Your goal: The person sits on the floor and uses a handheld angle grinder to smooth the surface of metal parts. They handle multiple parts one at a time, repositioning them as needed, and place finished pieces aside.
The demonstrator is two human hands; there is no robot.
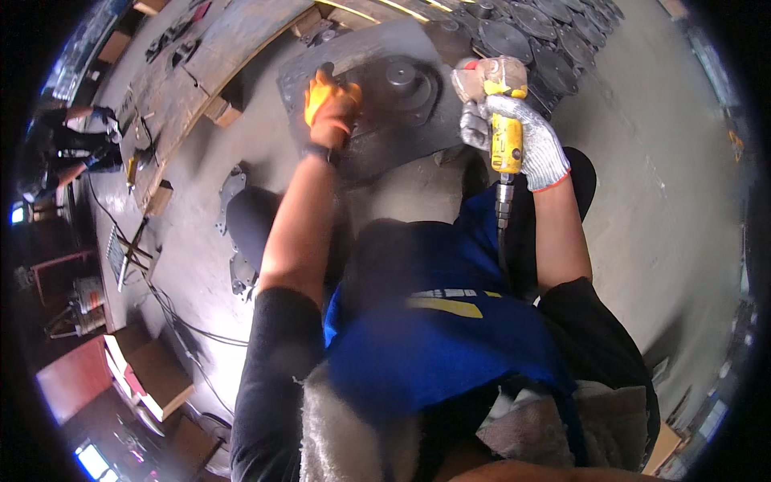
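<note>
My right hand (pixel 536 138), in a grey-white knit glove, is wrapped around a yellow air-powered grinder (pixel 506 146). The tool's worn head points away from me, and a metal hose fitting (pixel 503 201) hangs from its near end. In an orange glove, my left hand (pixel 331 104) is closed over the left part of a dark work surface (pixel 365 46). A dark bit shows at its fingertips, too unclear to name. Just right of that hand lies a dark flat metal part (pixel 418 103) with a round raised boss (pixel 401 74). The grinder's head is held to the right of this part.
Many dark round metal discs (pixel 530 18) are piled at the far right. A long wooden bench (pixel 181 96) runs along the left, with another person (pixel 76 149) beyond it. Flat metal plates (pixel 239 269) lie on the floor near my left leg. Cables (pixel 173 313) and cardboard boxes (pixel 157 373) are lower left.
</note>
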